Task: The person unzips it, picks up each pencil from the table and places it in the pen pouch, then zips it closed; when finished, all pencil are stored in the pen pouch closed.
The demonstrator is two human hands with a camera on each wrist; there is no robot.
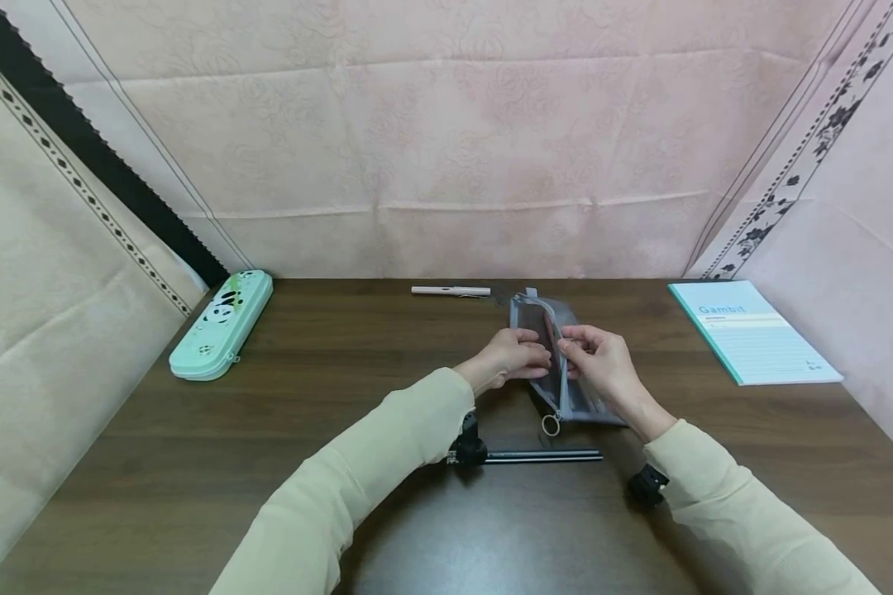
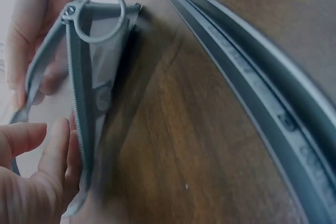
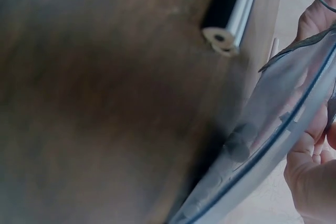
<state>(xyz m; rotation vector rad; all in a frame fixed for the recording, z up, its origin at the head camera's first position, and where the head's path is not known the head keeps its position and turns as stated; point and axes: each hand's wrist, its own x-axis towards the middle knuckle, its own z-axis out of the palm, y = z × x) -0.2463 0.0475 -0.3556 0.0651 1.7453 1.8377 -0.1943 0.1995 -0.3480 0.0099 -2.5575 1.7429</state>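
Note:
A grey see-through zip pouch (image 1: 591, 400) stands on the table, its zipper undone and a metal ring (image 1: 551, 426) at the near end. My right hand (image 1: 603, 364) pinches the right rim of the opening between thumb and fingers. The left hand (image 1: 512, 357) reaches over the left rim, fingers fairly straight at the opening and thumb apart from them. Small round shapes show through the pouch wall in the right wrist view; what they are cannot be told. Two dark unsharpened pencils (image 1: 543, 456) lie side by side in front of the pouch, partly behind the left wrist's camera.
A white pen (image 1: 450, 291) lies near the table's back edge, left of the pouch. The mint pencil case (image 1: 222, 324) with panda pictures is at the left edge. On the right lies a notebook (image 1: 759, 343) marked Gambit. Pale cloth (image 1: 446, 140) hangs behind and at both sides.

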